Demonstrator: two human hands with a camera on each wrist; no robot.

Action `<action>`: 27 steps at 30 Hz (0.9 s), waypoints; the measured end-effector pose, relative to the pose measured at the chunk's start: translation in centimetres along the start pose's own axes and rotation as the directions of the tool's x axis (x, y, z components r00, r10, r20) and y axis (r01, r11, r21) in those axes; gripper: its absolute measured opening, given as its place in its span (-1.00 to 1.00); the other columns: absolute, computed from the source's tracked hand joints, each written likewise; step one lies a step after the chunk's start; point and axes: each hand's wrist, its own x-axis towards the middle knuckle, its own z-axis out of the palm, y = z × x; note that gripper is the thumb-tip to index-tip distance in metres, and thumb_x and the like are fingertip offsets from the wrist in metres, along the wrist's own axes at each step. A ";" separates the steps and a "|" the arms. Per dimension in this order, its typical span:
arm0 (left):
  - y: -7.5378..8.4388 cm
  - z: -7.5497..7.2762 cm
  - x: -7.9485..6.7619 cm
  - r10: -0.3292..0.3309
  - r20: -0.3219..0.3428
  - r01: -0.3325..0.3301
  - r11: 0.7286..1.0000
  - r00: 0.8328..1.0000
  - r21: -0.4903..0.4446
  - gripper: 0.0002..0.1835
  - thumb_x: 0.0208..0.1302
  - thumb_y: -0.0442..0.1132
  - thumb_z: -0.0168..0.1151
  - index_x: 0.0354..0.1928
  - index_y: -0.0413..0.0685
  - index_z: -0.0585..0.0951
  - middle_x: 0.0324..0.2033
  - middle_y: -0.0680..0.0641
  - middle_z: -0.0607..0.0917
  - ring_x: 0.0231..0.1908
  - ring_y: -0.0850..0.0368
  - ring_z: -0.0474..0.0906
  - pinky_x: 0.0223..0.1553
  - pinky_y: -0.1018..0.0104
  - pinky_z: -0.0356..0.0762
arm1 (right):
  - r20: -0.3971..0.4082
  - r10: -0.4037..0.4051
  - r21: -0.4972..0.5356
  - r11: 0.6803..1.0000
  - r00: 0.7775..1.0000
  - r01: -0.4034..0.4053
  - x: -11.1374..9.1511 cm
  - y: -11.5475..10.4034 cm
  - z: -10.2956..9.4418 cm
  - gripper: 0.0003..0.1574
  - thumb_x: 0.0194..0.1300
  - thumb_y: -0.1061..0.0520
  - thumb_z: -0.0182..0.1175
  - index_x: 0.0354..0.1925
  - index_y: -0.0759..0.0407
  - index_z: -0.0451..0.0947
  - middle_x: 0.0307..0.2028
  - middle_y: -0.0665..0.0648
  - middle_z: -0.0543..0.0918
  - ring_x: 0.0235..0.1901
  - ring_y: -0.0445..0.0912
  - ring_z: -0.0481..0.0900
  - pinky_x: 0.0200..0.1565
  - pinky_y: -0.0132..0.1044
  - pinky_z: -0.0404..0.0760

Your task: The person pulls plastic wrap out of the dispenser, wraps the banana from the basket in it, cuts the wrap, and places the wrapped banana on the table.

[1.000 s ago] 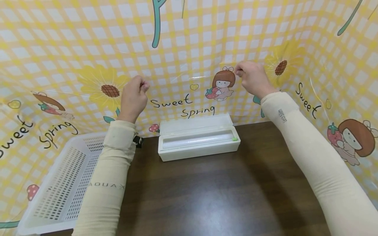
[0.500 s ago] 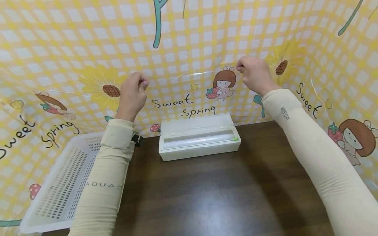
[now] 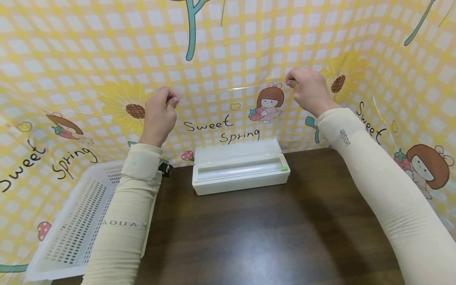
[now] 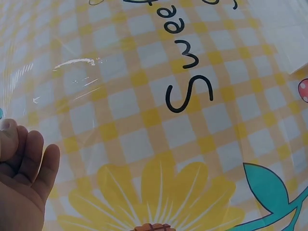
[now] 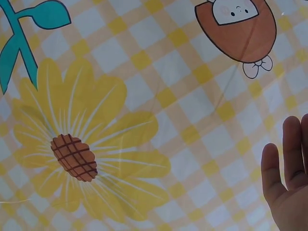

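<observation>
In the head view my left hand (image 3: 159, 114) and right hand (image 3: 308, 90) are raised before the patterned backdrop, fingers curled and pinching. Between them stretches a sheet of clear cling film (image 3: 236, 88), visible mainly by its glints. The left wrist view shows the film's shine (image 4: 74, 62) beside my left fingertips (image 4: 8, 125). Part of my right hand (image 5: 288, 197) appears at the edge of the right wrist view; its pinch lies outside that frame. Below, a white cling film box (image 3: 242, 184) stands with its lid (image 3: 238, 151) raised and a roll (image 3: 240, 171) inside.
A white perforated plastic basket (image 3: 76, 225) stands at left, partly behind my left sleeve. A green slider (image 3: 283, 168) sits at the box's right end. The dark wooden table (image 3: 242, 233) meets a yellow checked backdrop (image 3: 228, 43) at the back and sides.
Both hands have risen slightly, the right one also shifting a little rightward, with the film still between them. The box and basket remain in place.
</observation>
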 end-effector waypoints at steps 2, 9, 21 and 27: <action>0.0 0.0 -0.1 -0.006 0.003 0.006 1.000 1.000 0.004 -0.85 0.51 -0.39 0.07 -0.25 -0.34 0.54 -0.28 -0.23 0.57 -0.28 -0.05 0.43 -0.22 0.16 0.36 | -0.001 -0.005 0.005 1.000 1.000 0.005 0.0 0.0 0.1 -0.91 0.45 0.31 0.18 -0.21 0.35 0.60 -0.25 0.30 0.69 -0.25 0.18 0.63 -0.14 0.07 0.56; -0.1 -0.2 0.0 -0.012 0.013 0.012 1.000 1.000 0.004 -0.85 0.50 -0.36 0.10 -0.24 -0.32 0.55 -0.28 -0.22 0.58 -0.30 -0.02 0.43 -0.25 0.18 0.35 | 0.001 0.001 0.025 1.000 1.000 -0.001 0.1 -0.2 0.2 -0.89 0.46 0.30 0.17 -0.22 0.35 0.60 -0.26 0.31 0.67 -0.27 0.18 0.62 -0.15 0.07 0.55; 0.3 -0.6 -0.3 0.016 0.011 -0.016 1.000 1.000 0.009 -0.82 0.51 -0.31 0.11 -0.22 -0.31 0.58 -0.29 -0.21 0.59 -0.34 0.02 0.41 -0.27 0.19 0.35 | -0.014 -0.021 0.072 0.997 1.000 0.022 0.0 -0.5 -0.2 -0.87 0.47 0.30 0.16 -0.19 0.38 0.61 -0.23 0.32 0.67 -0.27 0.18 0.61 -0.13 0.06 0.53; 0.7 -1.3 -0.7 0.021 0.020 -0.021 1.000 1.000 0.009 -0.82 0.52 -0.30 0.11 -0.19 -0.32 0.60 -0.28 -0.21 0.62 -0.36 0.04 0.43 -0.27 0.21 0.36 | -0.029 -0.061 0.074 0.995 0.998 0.063 -0.1 -0.8 -0.6 -0.86 0.46 0.29 0.17 -0.20 0.37 0.62 -0.24 0.31 0.67 -0.30 0.17 0.61 -0.18 0.05 0.53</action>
